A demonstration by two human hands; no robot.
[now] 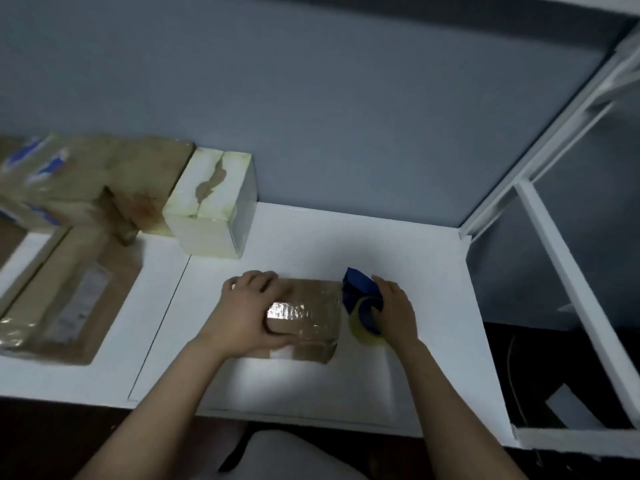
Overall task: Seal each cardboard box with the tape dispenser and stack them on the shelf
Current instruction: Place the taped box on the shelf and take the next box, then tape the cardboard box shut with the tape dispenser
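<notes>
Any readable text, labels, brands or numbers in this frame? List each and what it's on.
None can be read.
Pale label on the flat box at left: too blurred.
Blue print on the wrapped parcel behind it: too blurred.

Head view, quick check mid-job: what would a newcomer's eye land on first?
The small brown cardboard box, shiny with clear tape, at the white table's centre under the left hand, while the right hand holds the blue tape dispenser at its right end. Then the pale box with a torn top behind it, and blurred brown cardboard boxes at far left.
</notes>
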